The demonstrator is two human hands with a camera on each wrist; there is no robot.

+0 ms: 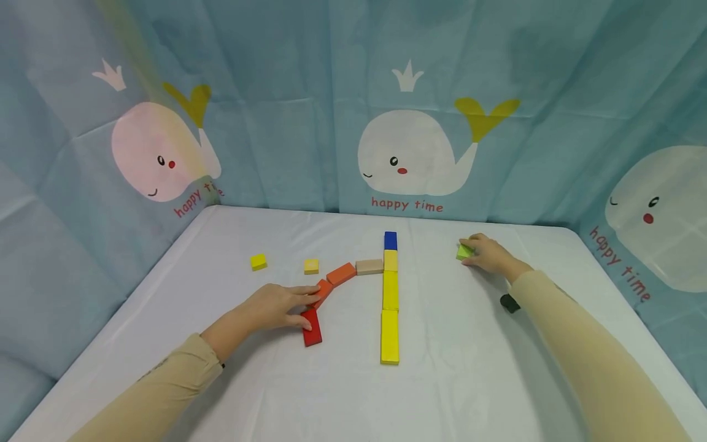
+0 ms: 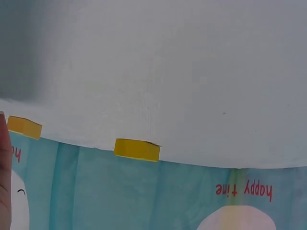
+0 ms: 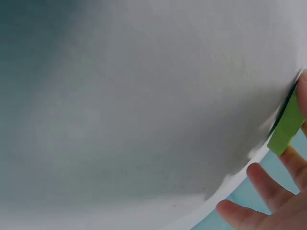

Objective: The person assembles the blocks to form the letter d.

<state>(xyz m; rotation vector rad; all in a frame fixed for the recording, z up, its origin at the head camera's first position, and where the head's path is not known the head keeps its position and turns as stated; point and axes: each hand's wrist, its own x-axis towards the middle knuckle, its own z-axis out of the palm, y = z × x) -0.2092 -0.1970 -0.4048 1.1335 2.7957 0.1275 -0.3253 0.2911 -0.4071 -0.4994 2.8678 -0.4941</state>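
Observation:
My right hand (image 1: 488, 253) pinches a small light green block (image 1: 464, 252) between thumb and fingers at the back right; the green block (image 3: 288, 125) also shows at the right edge of the right wrist view. My left hand (image 1: 276, 308) lies with fingers stretched over an orange block (image 1: 322, 293), its thumb on a red block (image 1: 312, 328). Another orange block (image 1: 341, 274) and a tan block (image 1: 369, 266) continue this curved line. It meets a straight column made of a blue block (image 1: 390, 240), a pale yellow block (image 1: 390, 260) and two long yellow blocks (image 1: 390, 337).
Two small yellow blocks (image 1: 258, 262) lie apart at the back left of the white table (image 1: 442, 393). A small black object (image 1: 509, 303) sits beneath the right forearm. Blue curtains (image 1: 293, 153) with whale prints hang behind and at the sides.

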